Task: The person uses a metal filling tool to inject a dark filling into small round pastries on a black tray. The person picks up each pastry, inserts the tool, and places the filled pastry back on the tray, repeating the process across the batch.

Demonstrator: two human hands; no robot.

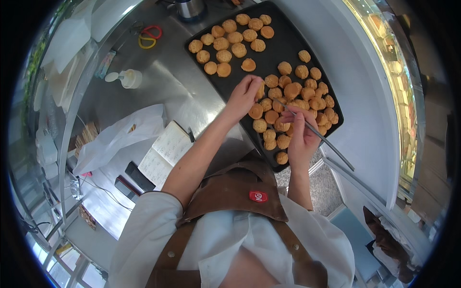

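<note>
Golden cream-puff shells with crackled tops lie on a black baking tray (pixel 284 39). My left hand (pixel 247 94) holds one puff shell (pixel 260 91) on edge above the tray's middle, its fingers covering part of it. In my right hand (pixel 301 131) is a thin metal rod (pixel 329 144), its tip pointing toward the left hand. Several puffs crowd around and under the right hand; a looser group (pixel 235 37) sits at the tray's far left. A few shells, such as one puff (pixel 248 65), lie with their smooth bottoms up.
On the steel counter (pixel 173 79) to the left are scissors (pixel 149 37), a white bottle (pixel 131 79), a plastic bag (pixel 122 133), an open handwritten notebook (pixel 169 151), a pen (pixel 191 134) and two phones (pixel 139 176). A metal container (pixel 189 9) stands beyond. A white wall panel (pixel 363 90) borders the tray's right.
</note>
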